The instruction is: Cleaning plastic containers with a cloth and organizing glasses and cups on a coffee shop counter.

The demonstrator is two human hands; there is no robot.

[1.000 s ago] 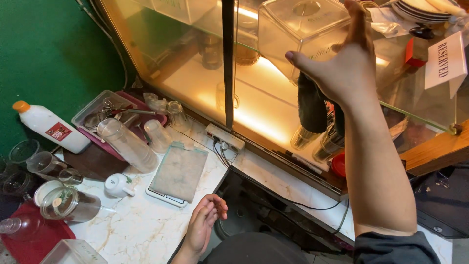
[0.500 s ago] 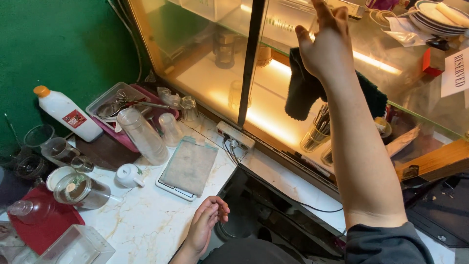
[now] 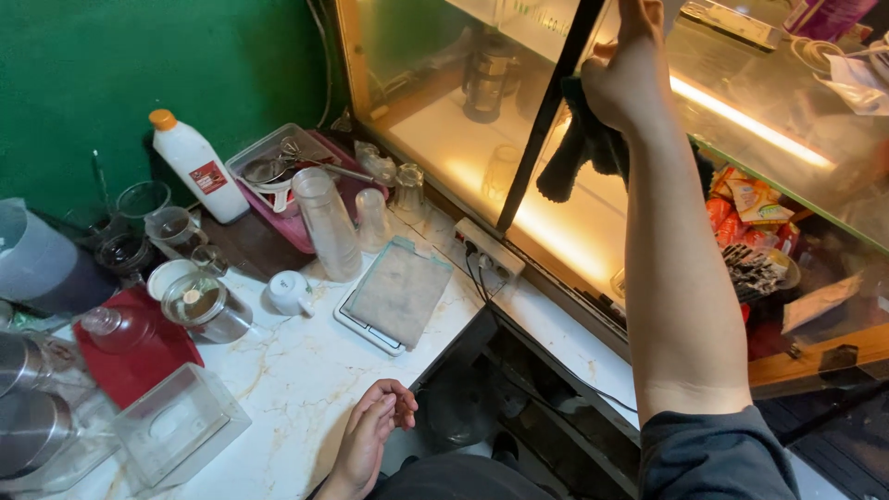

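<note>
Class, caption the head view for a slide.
Right hand presses dark cloth against lit glass display case; left hand rests on white marble counter.

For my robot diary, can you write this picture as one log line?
right hand: pressing dark cloth on glass display case | left hand: empty, resting at white marble counter edge

A white plastic bottle with an orange cap [image 3: 193,164] stands by the green wall [image 3: 111,65]. On the white marble tabletop [image 3: 278,370] sit a small white cup [image 3: 290,292], a flat grey scale [image 3: 395,293] and a clear plastic box [image 3: 176,428]. A red tray [image 3: 148,356] lies near.
</note>
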